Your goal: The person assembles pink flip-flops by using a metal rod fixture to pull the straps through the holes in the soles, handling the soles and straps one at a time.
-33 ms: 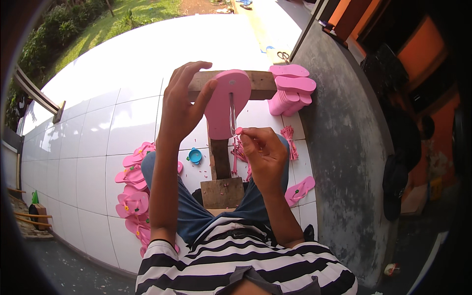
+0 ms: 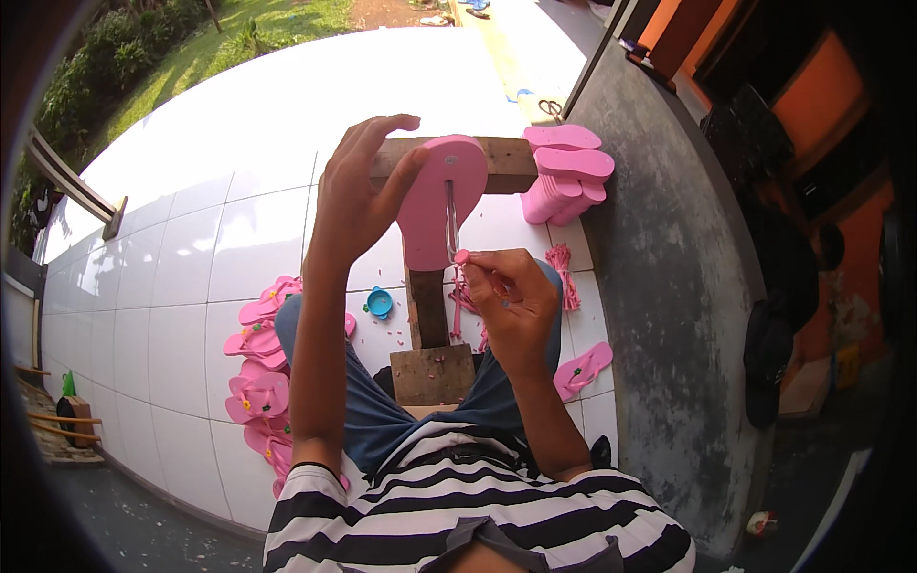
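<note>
A pink flip-flop sole (image 2: pixel 432 215) stands upright against a wooden post and crossbar. A thin metal rod (image 2: pixel 450 220), bent like a long loop, sticks out from the sole toward me. My left hand (image 2: pixel 361 196) is beside the sole with fingers stretched out, the thumb lying at its left edge. Between thumb and fingertips of my right hand (image 2: pixel 516 301) is a small round pink piece (image 2: pixel 462 257), right by the near end of the rod. Whether a strap hangs from that piece I cannot tell. Pink straps (image 2: pixel 458 304) lie behind my right hand.
Stacked pink soles (image 2: pixel 564 181) stand right of the wooden crossbar (image 2: pixel 511 164). Finished pink flip-flops (image 2: pixel 260 393) are heaped at my left; another flip-flop (image 2: pixel 583 372) lies at right. A blue cup (image 2: pixel 379 304), a strap bundle (image 2: pixel 563 277) and scissors (image 2: pixel 550 108) sit around the stand.
My right hand has shifted the round pink piece very slightly left and down by the rod's end. My left hand has moved a touch right and up along the sole.
</note>
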Action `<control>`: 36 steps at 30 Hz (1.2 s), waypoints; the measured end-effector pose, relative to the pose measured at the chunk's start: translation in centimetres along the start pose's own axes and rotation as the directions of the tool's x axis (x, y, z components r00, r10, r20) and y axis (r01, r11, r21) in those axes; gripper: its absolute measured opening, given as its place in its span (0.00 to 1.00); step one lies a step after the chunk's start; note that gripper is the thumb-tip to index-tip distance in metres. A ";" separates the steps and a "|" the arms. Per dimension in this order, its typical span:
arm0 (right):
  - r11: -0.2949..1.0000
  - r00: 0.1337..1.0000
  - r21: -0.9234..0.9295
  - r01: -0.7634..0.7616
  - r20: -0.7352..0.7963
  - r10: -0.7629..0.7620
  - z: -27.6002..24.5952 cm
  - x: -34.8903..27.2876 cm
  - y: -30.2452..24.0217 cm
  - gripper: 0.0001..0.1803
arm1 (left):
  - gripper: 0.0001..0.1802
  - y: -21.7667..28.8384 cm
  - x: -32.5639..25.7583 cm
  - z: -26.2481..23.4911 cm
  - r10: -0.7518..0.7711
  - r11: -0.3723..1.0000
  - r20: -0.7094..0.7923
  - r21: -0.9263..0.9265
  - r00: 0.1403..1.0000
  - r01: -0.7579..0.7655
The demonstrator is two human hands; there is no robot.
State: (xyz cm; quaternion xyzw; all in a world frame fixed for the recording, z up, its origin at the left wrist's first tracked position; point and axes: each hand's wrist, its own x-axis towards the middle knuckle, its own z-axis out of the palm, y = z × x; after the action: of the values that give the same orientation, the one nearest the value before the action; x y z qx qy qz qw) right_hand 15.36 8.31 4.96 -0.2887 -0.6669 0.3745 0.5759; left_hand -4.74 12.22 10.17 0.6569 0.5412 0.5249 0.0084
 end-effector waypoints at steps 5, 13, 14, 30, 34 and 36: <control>0.963 0.986 -0.213 0.164 0.026 -0.162 0.1 0.6 -0.5 0.09 | 0.15 0.4 1.5 0.5 -0.093 0.996 0.186 0.021 0.978 0.091; 0.860 0.943 -0.386 0.332 0.153 -0.296 -1.3 3.2 0.4 0.11 | 0.16 0.8 0.9 0.4 -0.045 0.999 0.247 -0.001 0.968 0.046; 0.783 0.897 -0.439 0.441 0.195 -0.396 -1.5 3.4 0.3 0.12 | 0.17 0.6 0.0 0.7 0.010 0.999 0.183 -0.044 0.983 -0.002; 0.715 0.852 -0.463 0.524 0.291 -0.436 -2.2 5.0 0.4 0.10 | 0.16 0.4 -1.3 2.3 0.008 0.997 0.087 -0.082 0.996 -0.001; 0.859 0.922 -0.344 0.378 0.219 -0.319 -1.6 4.5 1.6 0.12 | 0.14 -0.1 -1.4 2.0 0.037 0.987 0.130 -0.159 0.991 -0.016; 0.955 0.967 -0.150 0.255 0.052 -0.250 -1.3 4.5 3.4 0.15 | 0.15 -0.4 -1.9 2.6 0.029 0.984 0.086 -0.180 0.996 -0.013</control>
State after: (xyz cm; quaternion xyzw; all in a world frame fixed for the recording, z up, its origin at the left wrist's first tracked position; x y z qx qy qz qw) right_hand 15.70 14.06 4.62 -0.2392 -0.7346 0.2494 0.5839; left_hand -2.95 12.47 7.52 0.6818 0.4839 0.5419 0.0857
